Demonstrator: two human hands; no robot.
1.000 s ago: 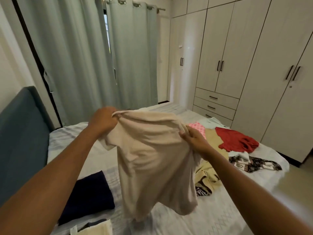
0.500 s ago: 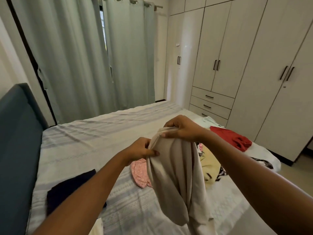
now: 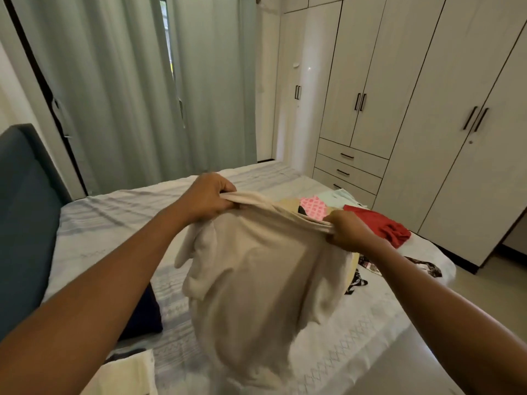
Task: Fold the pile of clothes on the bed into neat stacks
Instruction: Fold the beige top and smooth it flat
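beige shirt (image 3: 256,280): frame centre, hanging above the bed (image 3: 119,212), hiding part of the pile behind. left hand (image 3: 208,196), right hand (image 3: 346,232): each grips its top edge. red garment (image 3: 379,223), pink patterned cloth (image 3: 313,206): centre right. navy folded item (image 3: 145,317): lower left.

We are in a bedroom with drawn curtains and a wall of cupboards.

At nine o'clock we see a dark blue-grey headboard (image 3: 25,209) against a white wall (image 3: 15,89). Long grey-green curtains (image 3: 119,95) hang from ten to twelve, with a thin strip of daylight at the window (image 3: 167,32) between them. A cream wardrobe (image 3: 427,81) with black handles runs from one to three, with three drawers (image 3: 350,166) set low in it. The bed (image 3: 119,218) has a pale patterned sheet, and light floor (image 3: 482,286) shows at four.
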